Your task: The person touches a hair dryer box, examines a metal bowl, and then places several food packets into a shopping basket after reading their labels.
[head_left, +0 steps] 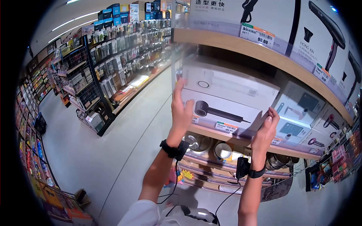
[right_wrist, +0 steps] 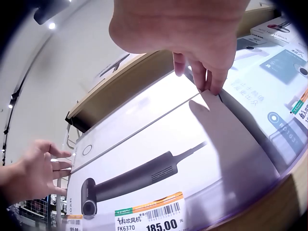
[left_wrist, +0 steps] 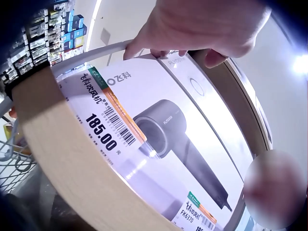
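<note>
My left hand spread at one end of the hair-dryer box on the shelf, my right hand hooked round the other, I could catch its base on the clear lip by lifting too little.

We are in a shop: price tags front the shelf of boxed hair dryers, and packaged goods fill nearby racks.
</note>
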Available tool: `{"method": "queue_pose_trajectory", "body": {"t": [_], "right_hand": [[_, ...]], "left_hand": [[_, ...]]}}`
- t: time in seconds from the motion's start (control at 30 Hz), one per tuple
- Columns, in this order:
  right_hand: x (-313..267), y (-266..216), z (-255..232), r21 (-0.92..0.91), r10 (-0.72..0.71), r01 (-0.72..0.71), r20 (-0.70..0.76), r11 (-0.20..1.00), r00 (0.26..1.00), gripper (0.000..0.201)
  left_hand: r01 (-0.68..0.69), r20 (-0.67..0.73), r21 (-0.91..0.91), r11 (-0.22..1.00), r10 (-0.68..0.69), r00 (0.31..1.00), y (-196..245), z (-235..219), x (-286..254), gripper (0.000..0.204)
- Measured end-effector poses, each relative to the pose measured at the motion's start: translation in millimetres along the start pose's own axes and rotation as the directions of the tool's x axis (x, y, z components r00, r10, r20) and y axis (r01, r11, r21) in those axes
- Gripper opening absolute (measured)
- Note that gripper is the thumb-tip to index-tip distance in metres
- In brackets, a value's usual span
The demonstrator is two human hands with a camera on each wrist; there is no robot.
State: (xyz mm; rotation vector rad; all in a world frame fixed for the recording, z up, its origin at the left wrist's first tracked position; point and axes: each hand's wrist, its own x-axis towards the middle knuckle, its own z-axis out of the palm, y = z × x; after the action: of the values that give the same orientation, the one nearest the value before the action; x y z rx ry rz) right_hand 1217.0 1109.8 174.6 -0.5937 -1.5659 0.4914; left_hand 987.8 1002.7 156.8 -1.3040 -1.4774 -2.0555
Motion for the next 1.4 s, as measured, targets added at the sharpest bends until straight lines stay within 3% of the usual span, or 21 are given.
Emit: {"method": "queue_pose_trajectory", "body": {"t": [0.23, 0.33, 0.43, 0.47, 0.63, 0.73, 0.83, 0.93, 1.03, 1.13, 1.23, 1.4], "right_hand": [[-12, -5, -3, -0.041, -0.034, 0.035, 0.012, 0.999, 0.999, 0.040], [-26, -10, -11, 0.090, 0.131, -0.133, 0.028, 0.987, 0.991, 0.039], [-34, -3, -13, 0.065, 0.242, -0.246, 0.067, 0.967, 0.968, 0.036], [-35, -1, -13, 0.057, 0.277, -0.282, 0.084, 0.958, 0.957, 0.036], [-35, 1, -12, 0.075, 0.260, -0.265, 0.073, 0.961, 0.963, 0.033], [-36, 8, -10, 0.116, 0.225, -0.231, 0.060, 0.966, 0.973, 0.034], [-36, 5, -12, 0.175, 0.228, -0.238, 0.075, 0.955, 0.971, 0.032], [-36, 7, -13, 0.238, 0.203, -0.215, 0.074, 0.947, 0.976, 0.033], [-35, 5, -13, 0.265, 0.205, -0.215, 0.063, 0.940, 0.977, 0.034], [-35, 6, -12, 0.294, 0.201, -0.202, 0.032, 0.934, 0.979, 0.033], [-37, 8, -12, 0.274, 0.177, -0.175, 0.018, 0.946, 0.984, 0.032], [-34, 9, -16, 0.263, 0.201, -0.206, 0.047, 0.943, 0.979, 0.030]], "left_hand": [[0.015, -0.053, -0.067, 0.998, -0.019, 0.998, 4, 11, -7, 0.055], [0.050, -0.033, -0.063, 0.997, -0.052, 0.998, 6, 13, -14, 0.061], [-0.076, -0.030, 0.196, 0.978, 0.083, 0.996, 1, 18, -18, 0.057], [-0.082, -0.039, 0.197, 0.977, 0.091, 0.995, 2, 18, -19, 0.057], [-0.148, -0.081, 0.246, 0.958, 0.172, 0.982, -1, 22, -17, 0.054], [-0.145, -0.034, 0.268, 0.953, 0.159, 0.987, 3, 22, -19, 0.051], [-0.121, -0.036, 0.119, 0.985, 0.126, 0.991, 13, 23, -19, 0.050], [-0.220, 0.045, 0.347, 0.912, 0.218, 0.975, 10, 21, -20, 0.050], [-0.122, -0.004, 0.315, 0.941, 0.130, 0.991, 18, 27, -22, 0.050], [-0.158, 0.036, 0.346, 0.925, 0.155, 0.987, 14, 26, -22, 0.051], [-0.092, -0.024, 0.072, 0.993, 0.094, 0.995, 14, 28, -20, 0.052], [-0.050, -0.039, 0.031, 0.998, 0.052, 0.998, 16, 22, -13, 0.054]]}}
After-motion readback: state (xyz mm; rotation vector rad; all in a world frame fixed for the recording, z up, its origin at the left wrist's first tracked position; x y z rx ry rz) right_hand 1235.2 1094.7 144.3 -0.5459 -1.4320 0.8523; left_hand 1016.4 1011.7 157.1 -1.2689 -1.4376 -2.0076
